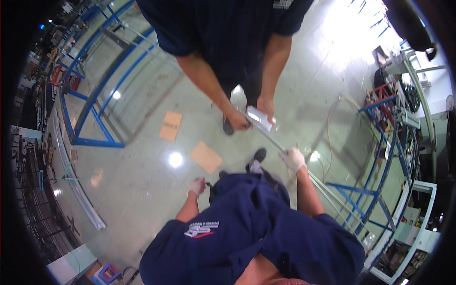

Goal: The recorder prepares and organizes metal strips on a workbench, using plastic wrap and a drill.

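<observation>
Work was a bundle of long slim strips (270, 136), pale and metal-looking, running between two people. From the wearer's gloved right hand (294, 159), the near run went out toward 10:30 to the co-worker; the rest trailed off toward 4:30, past a blue stand (376, 195) at 4 o'clock. Right hand: fingers closed around the strips. Left hand (196, 186), also gloved: half-curled, nothing in it, well apart from the bundle. Cardboard sheet (206, 157) lay on the floor just past it at 1 o'clock.

Far end: one co-worker hand (239, 122) at the strips, the other (266, 108) on a shiny wrap (260, 117) over them. Glare there; looked like clear film, couldn't swear to it.

Handling, my read: light for the length, stiff close to the grip, whippy over the long run. Film and smooth faces likely slippery, finish probably easy to scratch. Best hold: full fist round all strips, bare section just short of the wrap, second hand further toward 4:30 to kill the sag.
</observation>
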A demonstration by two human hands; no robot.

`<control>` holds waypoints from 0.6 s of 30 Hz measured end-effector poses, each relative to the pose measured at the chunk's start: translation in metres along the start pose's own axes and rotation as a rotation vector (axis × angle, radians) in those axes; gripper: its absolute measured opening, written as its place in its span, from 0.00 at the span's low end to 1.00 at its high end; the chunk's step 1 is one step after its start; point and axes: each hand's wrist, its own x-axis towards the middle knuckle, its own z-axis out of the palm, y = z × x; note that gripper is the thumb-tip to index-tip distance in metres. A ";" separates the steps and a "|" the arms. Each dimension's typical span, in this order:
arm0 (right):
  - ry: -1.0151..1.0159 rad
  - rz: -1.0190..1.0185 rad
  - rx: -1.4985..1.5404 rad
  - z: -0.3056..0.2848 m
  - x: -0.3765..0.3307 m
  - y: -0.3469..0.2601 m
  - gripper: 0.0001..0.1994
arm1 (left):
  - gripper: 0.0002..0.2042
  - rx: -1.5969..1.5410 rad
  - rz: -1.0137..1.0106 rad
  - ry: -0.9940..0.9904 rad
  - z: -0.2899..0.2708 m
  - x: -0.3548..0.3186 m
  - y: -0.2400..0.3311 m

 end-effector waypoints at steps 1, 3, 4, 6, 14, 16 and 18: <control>0.044 -0.001 0.012 0.002 0.001 0.003 0.24 | 0.14 -0.015 -0.001 0.016 0.009 -0.003 0.011; 0.063 -0.015 -0.010 -0.001 0.005 0.003 0.23 | 0.14 -0.067 -0.042 0.035 0.013 -0.005 0.021; -0.008 -0.002 -0.012 -0.006 0.008 -0.008 0.21 | 0.15 -0.092 -0.044 0.022 0.003 -0.005 0.016; -0.079 0.058 -0.018 -0.005 0.009 -0.004 0.21 | 0.13 -0.102 -0.056 0.036 0.013 -0.012 0.027; -0.036 0.017 -0.034 0.006 -0.011 -0.008 0.24 | 0.09 -0.094 -0.103 0.098 0.010 -0.033 0.008; -0.036 0.011 -0.025 0.005 -0.012 -0.010 0.24 | 0.08 -0.124 -0.114 0.044 0.006 -0.030 -0.001; -0.031 0.012 -0.018 0.005 -0.012 -0.008 0.24 | 0.08 -0.116 -0.115 0.044 0.009 -0.027 -0.002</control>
